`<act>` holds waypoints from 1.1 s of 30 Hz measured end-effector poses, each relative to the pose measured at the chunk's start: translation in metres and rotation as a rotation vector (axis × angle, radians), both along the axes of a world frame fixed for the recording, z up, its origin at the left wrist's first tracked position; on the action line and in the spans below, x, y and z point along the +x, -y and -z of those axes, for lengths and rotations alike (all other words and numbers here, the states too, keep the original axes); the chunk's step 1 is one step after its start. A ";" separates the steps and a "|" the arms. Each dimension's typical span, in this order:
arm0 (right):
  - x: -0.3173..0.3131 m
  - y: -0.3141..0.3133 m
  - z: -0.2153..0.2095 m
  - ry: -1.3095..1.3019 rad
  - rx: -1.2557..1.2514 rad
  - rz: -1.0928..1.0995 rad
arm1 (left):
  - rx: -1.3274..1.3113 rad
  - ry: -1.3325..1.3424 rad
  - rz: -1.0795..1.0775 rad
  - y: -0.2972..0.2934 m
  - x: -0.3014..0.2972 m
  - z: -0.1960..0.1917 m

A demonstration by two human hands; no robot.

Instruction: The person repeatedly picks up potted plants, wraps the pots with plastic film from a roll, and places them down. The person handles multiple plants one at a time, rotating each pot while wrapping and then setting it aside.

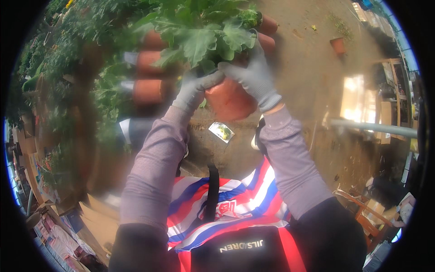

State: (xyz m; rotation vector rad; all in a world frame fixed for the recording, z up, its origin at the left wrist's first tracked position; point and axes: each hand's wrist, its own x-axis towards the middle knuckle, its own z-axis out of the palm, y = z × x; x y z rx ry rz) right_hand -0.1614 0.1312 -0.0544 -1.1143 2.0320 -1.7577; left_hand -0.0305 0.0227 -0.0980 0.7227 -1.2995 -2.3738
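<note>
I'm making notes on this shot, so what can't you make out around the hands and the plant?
All in the head view:
- Soil in the held pot: hidden by leaves.
- The plant's top: cut off by the upper edge.
- Left hand and right hand, fingertips besides the thumbs: hidden by pot and leaves.
- Fine print on the card on the ground: too small.

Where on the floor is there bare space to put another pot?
The widest bare ground lies right of the held pot, between it, the lone pot at upper right and the grey pipe. A small patch surrounds the picture card below. The upper left is crowded with leafy plants and reddish pots.
</note>
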 end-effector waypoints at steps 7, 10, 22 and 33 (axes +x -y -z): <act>0.000 -0.011 0.011 0.281 -0.074 -0.105 | -0.079 -0.032 -0.110 0.000 -0.014 0.024; 0.002 -0.011 0.023 0.104 0.070 0.094 | -0.168 0.017 -0.162 -0.002 -0.020 0.027; -0.023 -0.025 -0.033 0.917 -0.228 -0.234 | 0.479 -0.328 -0.140 -0.019 -0.019 -0.014; 0.084 -0.080 0.112 0.741 0.432 0.009 | 0.406 -0.475 -0.258 -0.054 0.011 -0.052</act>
